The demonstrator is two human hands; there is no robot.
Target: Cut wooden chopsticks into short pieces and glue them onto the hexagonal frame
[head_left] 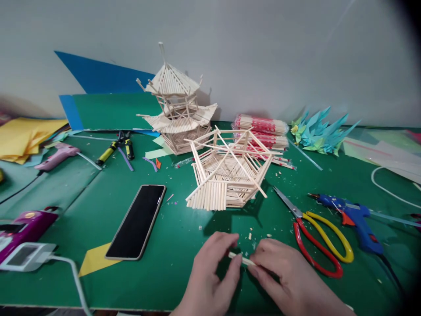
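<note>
Near the front of the green table, my left hand and my right hand pinch a short pale wooden stick from both ends. Just beyond them stands a hexagonal stick frame, open at the top, with one sloping panel of sticks at its front left. Behind it to the left is a pagoda model of the same sticks, with two roof tiers. Scissors with one red and one yellow handle lie right of my hands, blades pointing away.
A blue glue gun lies at the right, its cable running forward. On the left are a phone, pliers and a pink glue gun. Stick bundles and a folded-paper plant sit along the wall.
</note>
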